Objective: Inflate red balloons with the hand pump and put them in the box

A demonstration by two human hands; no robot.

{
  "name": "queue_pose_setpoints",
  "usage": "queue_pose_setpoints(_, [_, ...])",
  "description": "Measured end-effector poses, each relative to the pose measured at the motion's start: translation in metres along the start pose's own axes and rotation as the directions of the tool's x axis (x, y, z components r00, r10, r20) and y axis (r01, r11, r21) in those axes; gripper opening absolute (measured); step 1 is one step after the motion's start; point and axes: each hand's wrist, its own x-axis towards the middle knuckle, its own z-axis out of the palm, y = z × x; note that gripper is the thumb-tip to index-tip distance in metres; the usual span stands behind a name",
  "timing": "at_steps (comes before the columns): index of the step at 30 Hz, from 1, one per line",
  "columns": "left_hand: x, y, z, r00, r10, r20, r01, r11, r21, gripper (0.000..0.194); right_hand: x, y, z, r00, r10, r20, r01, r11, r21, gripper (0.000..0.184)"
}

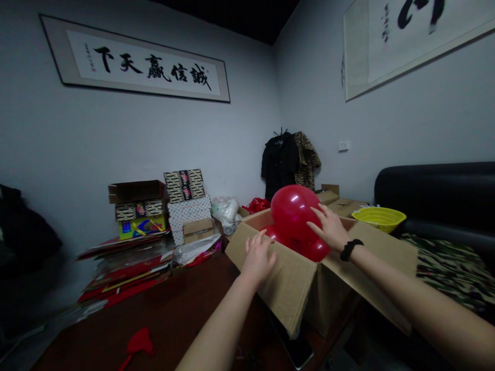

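An open cardboard box (pixel 294 288) stands on the dark wooden table (pixel 170 314), flaps spread out. Inflated red balloons fill its top; the largest balloon (pixel 290 208) sits highest, with smaller ones (pixel 315 250) under it. My right hand (pixel 328 226), a black band on its wrist, lies open with fingers spread against the big balloon's right side. My left hand (pixel 257 255) is open too, fingers resting on the near flap's edge beside a lower balloon.
Stacked patterned boxes (pixel 185 203) and red paper sheets (pixel 124 278) lie at the table's left back. A flat red balloon (pixel 137 342) lies near the front. A yellow bowl (pixel 379 217) and black sofa (pixel 436 196) are at right. Clothes (pixel 288 162) hang in the corner.
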Motion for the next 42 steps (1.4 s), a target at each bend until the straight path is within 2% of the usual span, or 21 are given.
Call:
queue_pose_setpoints(6, [-0.018,-0.010,-0.012,1.000,0.020,-0.003,-0.020,0.999,0.031,0.032,-0.017,-0.053,0.000,0.976,-0.187,0.113,0.187,0.982,0.009,0.063])
queue_pose_setpoints(10, [-0.051,-0.025,-0.027,1.000,-0.008,0.030,0.006,0.998,0.063,0.033,-0.032,-0.094,0.000,0.946,-0.279,0.166,0.268,0.960,0.082,0.063])
queue_pose_setpoints(16, [-0.144,-0.053,-0.040,0.978,-0.156,0.138,0.142,0.984,0.109,0.035,-0.061,-0.153,0.009,0.889,-0.370,0.270,0.326,0.925,0.196,0.065])
queue_pose_setpoints(21, [-0.231,-0.072,-0.043,0.922,-0.333,0.200,0.313,0.942,0.122,0.036,-0.101,-0.193,0.041,0.841,-0.424,0.338,0.332,0.895,0.296,0.063])
queue_pose_setpoints(24, [-0.277,-0.081,-0.047,0.867,-0.452,0.210,0.432,0.892,0.136,0.036,-0.136,-0.218,0.067,0.810,-0.414,0.415,0.276,0.894,0.353,0.063])
queue_pose_setpoints(26, [-0.306,-0.086,-0.051,0.830,-0.517,0.210,0.496,0.856,0.145,0.035,-0.164,-0.236,0.083,0.771,-0.407,0.489,0.226,0.894,0.388,0.065])
queue_pose_setpoints(30, [-0.357,-0.096,-0.057,0.761,-0.620,0.191,0.592,0.784,0.185,0.029,-0.218,-0.278,0.109,0.656,-0.378,0.654,0.113,0.905,0.410,0.067])
queue_pose_setpoints(34, [-0.391,-0.108,-0.066,0.680,-0.717,0.153,0.681,0.695,0.230,0.030,-0.253,-0.323,0.132,0.572,-0.275,0.773,0.056,0.953,0.298,0.072])
queue_pose_setpoints(38, [-0.409,-0.120,-0.082,0.632,-0.767,0.109,0.717,0.632,0.292,0.032,-0.266,-0.358,0.154,0.561,-0.132,0.817,0.029,0.990,0.140,0.077])
queue_pose_setpoints(42, [-0.419,-0.137,-0.092,0.591,-0.805,0.051,0.749,0.571,0.337,0.034,-0.269,-0.376,0.173,0.563,-0.041,0.826,-0.007,0.999,0.054,0.081])
